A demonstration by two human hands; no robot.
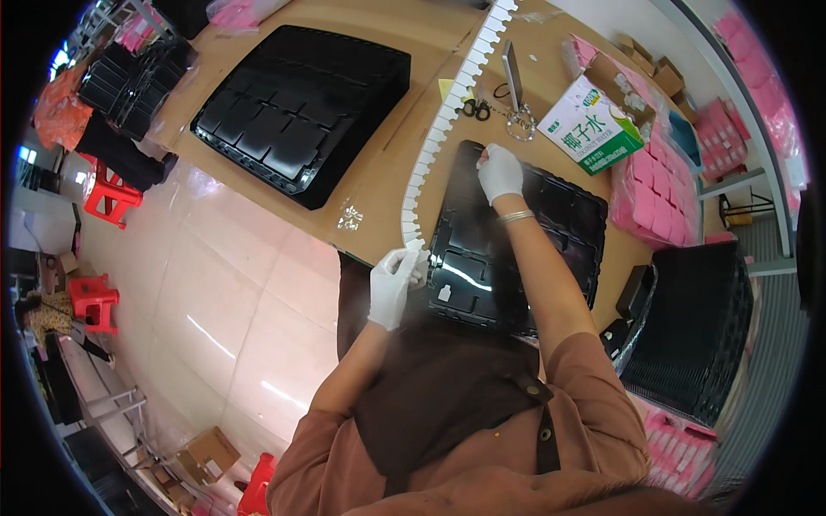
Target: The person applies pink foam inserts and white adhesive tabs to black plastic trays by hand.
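A black plastic tray with moulded compartments [564, 206] lies on the table in front of me. My left hand [396, 284], in a white glove, is closed at the tray's left edge, its fingers pinching the near end of a long white notched strip [422, 185]. The strip curves away across the table to the far edge. Also white-gloved, my right hand [501, 175] is over the tray's far left part with its fingers curled in; whatever they hold is hidden. One small white bottle-shaped piece [445, 293] lies on the tray's near left part.
A stack of black trays [301, 103] stands at left on the brown table. Beyond my tray are scissors [476, 109], an upright phone-like slab [512, 76] and a white-green carton [589, 125]. Pink trays [658, 193] and more black trays [688, 327] flank the right side.
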